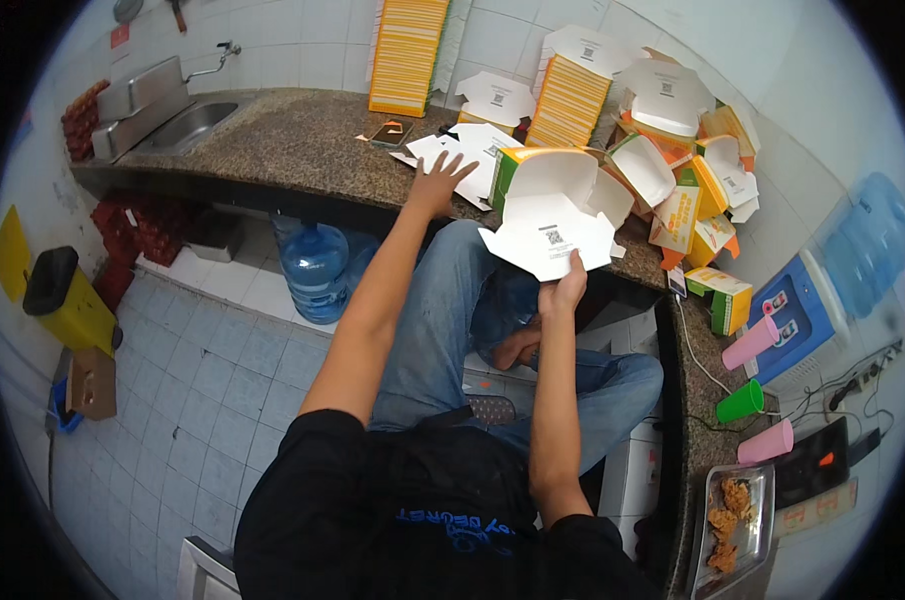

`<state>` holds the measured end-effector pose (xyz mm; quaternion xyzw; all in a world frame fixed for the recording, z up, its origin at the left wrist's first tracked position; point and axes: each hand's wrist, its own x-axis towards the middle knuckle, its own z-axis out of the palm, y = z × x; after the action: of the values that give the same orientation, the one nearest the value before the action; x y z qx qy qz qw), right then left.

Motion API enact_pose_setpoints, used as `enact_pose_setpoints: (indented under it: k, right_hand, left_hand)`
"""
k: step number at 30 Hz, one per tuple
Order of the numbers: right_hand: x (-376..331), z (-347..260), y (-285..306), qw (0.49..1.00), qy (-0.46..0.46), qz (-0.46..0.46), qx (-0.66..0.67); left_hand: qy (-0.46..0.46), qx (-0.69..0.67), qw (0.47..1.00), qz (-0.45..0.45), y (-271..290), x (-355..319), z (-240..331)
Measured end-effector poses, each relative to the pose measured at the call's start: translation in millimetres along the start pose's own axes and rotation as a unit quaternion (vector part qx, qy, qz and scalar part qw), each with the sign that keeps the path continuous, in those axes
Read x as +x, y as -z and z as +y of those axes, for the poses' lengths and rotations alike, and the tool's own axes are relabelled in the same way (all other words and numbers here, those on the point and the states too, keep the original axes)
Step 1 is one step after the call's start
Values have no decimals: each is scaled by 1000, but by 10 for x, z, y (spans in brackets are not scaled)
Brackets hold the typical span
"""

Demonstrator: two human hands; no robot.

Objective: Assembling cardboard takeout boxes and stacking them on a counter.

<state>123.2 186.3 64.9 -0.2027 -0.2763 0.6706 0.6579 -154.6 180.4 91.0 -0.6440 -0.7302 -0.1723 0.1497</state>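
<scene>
Right hand (565, 288) has a pinchy grip on the box (551, 212); left hand (438, 188) is splayed wide over flat card (485, 160), box's 10 o'clock.

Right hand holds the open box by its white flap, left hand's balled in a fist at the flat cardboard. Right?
No: the left hand is spread open, not a fist; see the head view. It's at the flat cardboard, and the right hand holds the open box by its white flap.
</scene>
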Motion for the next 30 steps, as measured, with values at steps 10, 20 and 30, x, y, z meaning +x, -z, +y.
enact_pose_setpoints:
  k: [10,20,30]
  right_hand:
    - [-15,271,194,998,17,45,-38]
    - [-237,536,-275,964,-79,-187,-173]
    - [-1345,-224,-264,828,148,-233,-489]
  left_hand:
    - [152,-92,855,488,276,-109,-186]
    - [24,-132,812,569,1008,-874,-84]
    - [-99,-839,520,128,715,-2190,1323]
